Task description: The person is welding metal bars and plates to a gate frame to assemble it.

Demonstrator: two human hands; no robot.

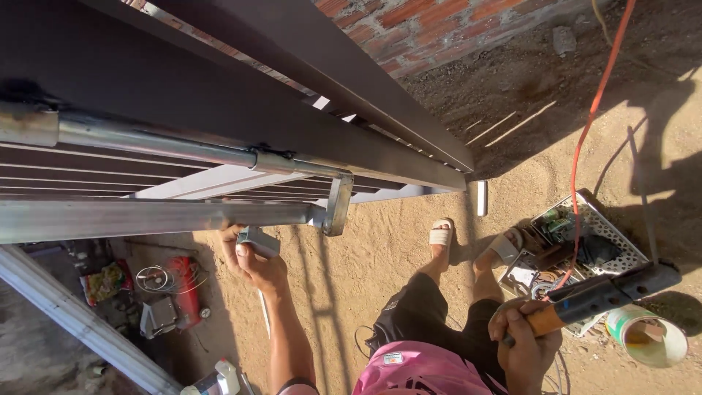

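Place: outdoor building yard, metalwork on site.
Ground: bare sandy dirt (380, 241).
Wall: unplastered red brick wall (439, 25).
Structure: dark metal gate (219, 95) on steel rail (161, 216).
Gear: perforated tool tray (614, 241), orange cable (585, 139).

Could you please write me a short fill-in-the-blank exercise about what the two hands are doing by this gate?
1. The left hand presses a small metal piece up under the ____ metal bar.
2. The right hand grips a welding holder by its ____ handle.
3. A long ____ cable runs across the sandy ground.
4. The person's feet are in white ____.

Missing words: silver; orange; orange; sandals
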